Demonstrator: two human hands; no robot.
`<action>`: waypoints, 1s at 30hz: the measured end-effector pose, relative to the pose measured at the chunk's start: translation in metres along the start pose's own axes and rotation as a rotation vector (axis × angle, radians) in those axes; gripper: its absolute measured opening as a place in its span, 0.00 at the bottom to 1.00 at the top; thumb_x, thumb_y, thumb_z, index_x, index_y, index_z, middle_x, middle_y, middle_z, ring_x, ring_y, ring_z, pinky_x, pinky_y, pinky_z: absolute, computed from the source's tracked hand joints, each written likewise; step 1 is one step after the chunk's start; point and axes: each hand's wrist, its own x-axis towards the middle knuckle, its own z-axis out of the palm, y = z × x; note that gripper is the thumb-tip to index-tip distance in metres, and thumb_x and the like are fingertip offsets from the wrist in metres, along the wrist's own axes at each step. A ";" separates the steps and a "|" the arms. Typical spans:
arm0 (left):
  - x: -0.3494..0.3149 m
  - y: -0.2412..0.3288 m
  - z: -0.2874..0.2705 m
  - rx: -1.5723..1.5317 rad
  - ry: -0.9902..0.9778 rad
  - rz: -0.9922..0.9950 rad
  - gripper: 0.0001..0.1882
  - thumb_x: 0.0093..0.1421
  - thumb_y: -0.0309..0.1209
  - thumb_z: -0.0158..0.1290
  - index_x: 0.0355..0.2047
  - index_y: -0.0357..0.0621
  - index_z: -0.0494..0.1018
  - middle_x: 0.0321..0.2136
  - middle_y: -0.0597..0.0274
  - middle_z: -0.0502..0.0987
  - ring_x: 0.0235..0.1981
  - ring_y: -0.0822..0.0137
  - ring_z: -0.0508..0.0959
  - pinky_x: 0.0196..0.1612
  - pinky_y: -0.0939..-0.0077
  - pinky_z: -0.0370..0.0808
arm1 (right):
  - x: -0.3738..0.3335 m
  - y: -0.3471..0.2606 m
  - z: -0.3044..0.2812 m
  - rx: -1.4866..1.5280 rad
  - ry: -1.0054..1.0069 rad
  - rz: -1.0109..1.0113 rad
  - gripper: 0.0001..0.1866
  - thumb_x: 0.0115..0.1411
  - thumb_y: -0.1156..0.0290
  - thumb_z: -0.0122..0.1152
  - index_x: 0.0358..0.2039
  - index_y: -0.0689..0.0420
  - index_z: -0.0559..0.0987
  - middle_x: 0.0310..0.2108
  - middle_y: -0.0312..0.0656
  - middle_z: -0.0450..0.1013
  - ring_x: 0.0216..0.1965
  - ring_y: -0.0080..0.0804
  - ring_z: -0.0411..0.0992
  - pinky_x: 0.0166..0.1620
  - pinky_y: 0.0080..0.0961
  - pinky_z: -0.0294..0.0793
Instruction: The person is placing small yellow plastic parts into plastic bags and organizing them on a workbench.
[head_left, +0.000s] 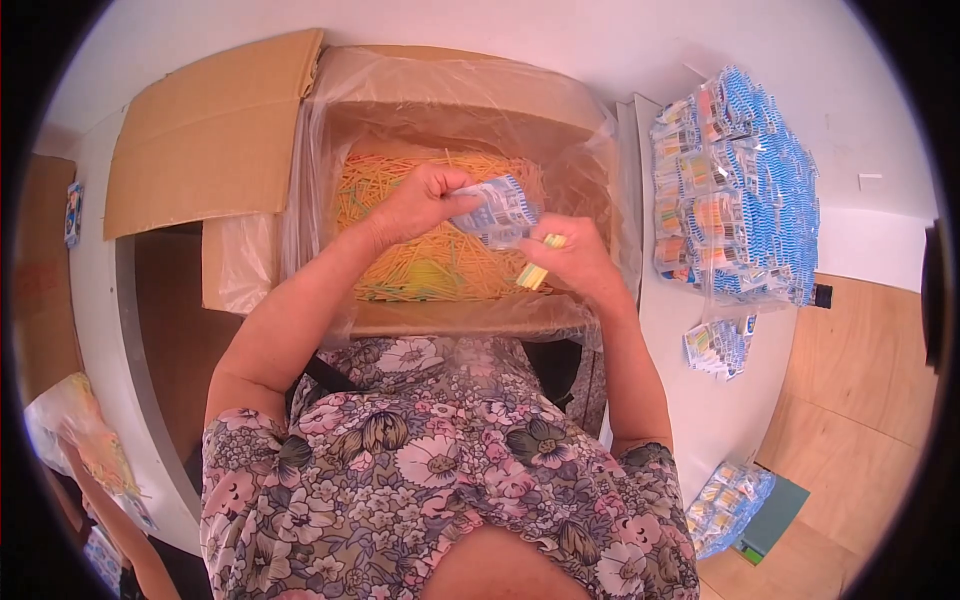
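A small clear plastic packet with blue and white print (490, 212) is pinched by its left end in my left hand (425, 205). My right hand (578, 255) is closed on a short bundle of thin yellow sticks (540, 265), close by the packet's right end. Whether my right fingers also touch the packet is hard to see. Both hands are above a large cardboard box lined with clear plastic film (450, 318). Inside it lies a loose heap of thin orange, yellow and green sticks (400, 270).
A tall stack of filled packets (740, 190) stands on the white table (680, 400) at right, with a few loose packets (718, 345) before it. Lower right is a bag of packets (728, 510). Another person's arm (115, 515) reaches toward a plastic bag (85, 430) at lower left.
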 end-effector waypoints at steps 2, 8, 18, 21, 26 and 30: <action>-0.001 0.005 0.001 0.048 0.125 -0.018 0.06 0.57 0.24 0.54 0.35 0.38 0.77 0.29 0.68 0.78 0.31 0.80 0.74 0.35 0.84 0.72 | -0.004 -0.002 -0.007 0.322 0.057 0.034 0.08 0.53 0.72 0.61 0.20 0.58 0.73 0.18 0.32 0.69 0.20 0.15 0.66 0.23 0.16 0.64; -0.001 0.005 0.001 -0.077 0.119 0.026 0.07 0.54 0.20 0.56 0.34 0.38 0.77 0.30 0.66 0.79 0.32 0.77 0.76 0.39 0.82 0.74 | 0.005 -0.024 -0.016 0.765 0.074 0.038 0.09 0.54 0.74 0.60 0.19 0.55 0.71 0.16 0.30 0.65 0.16 0.14 0.64 0.16 0.13 0.57; -0.001 0.010 0.005 -0.089 0.095 0.044 0.07 0.50 0.18 0.58 0.31 0.36 0.78 0.33 0.61 0.79 0.35 0.73 0.77 0.43 0.79 0.74 | 0.021 -0.042 -0.017 0.644 0.216 0.037 0.10 0.55 0.71 0.61 0.19 0.53 0.72 0.14 0.27 0.63 0.12 0.10 0.56 0.13 0.14 0.49; -0.001 0.011 0.006 -0.075 0.076 0.059 0.07 0.50 0.17 0.58 0.31 0.36 0.78 0.34 0.61 0.78 0.36 0.73 0.76 0.43 0.78 0.74 | 0.027 -0.043 -0.015 0.278 0.308 -0.017 0.10 0.55 0.71 0.61 0.19 0.56 0.73 0.16 0.28 0.65 0.16 0.11 0.59 0.17 0.14 0.54; -0.004 0.012 0.005 -0.029 0.029 -0.015 0.08 0.53 0.20 0.56 0.35 0.37 0.78 0.35 0.62 0.79 0.37 0.73 0.76 0.43 0.78 0.73 | 0.027 -0.063 -0.008 -0.128 0.215 -0.197 0.09 0.56 0.69 0.59 0.25 0.61 0.74 0.22 0.29 0.67 0.27 0.15 0.64 0.30 0.16 0.63; -0.005 0.005 0.005 -0.082 0.063 -0.015 0.07 0.54 0.24 0.56 0.34 0.37 0.79 0.31 0.65 0.79 0.33 0.76 0.75 0.42 0.79 0.73 | 0.025 -0.067 -0.004 0.087 0.258 -0.216 0.14 0.55 0.63 0.61 0.28 0.62 0.73 0.16 0.35 0.68 0.20 0.19 0.63 0.25 0.20 0.64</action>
